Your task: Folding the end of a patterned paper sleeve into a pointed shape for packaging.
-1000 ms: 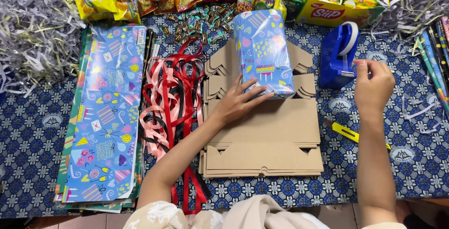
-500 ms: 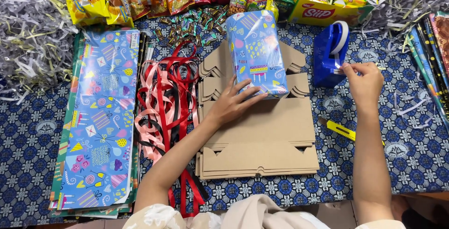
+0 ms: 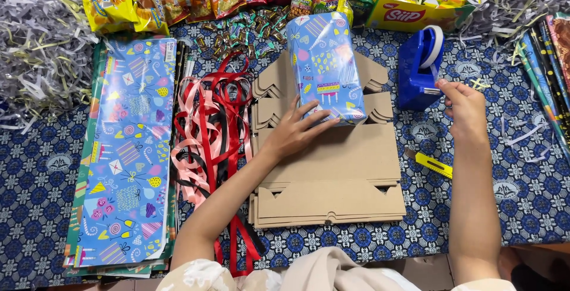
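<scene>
Parcel is lying on flat cartons — left hand pressing it, fingers spread; right hand is pinching tape at the blue dispenser beside it.

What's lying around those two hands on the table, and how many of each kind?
Wrapped box, under the left hand: 1
Tape dispenser, at the right hand: 1
Yellow cutter: 1
Stack of flat cardboard: 1
Stack of gift paper: 1
Bundle of ribbons: 1
Total: 6
</scene>
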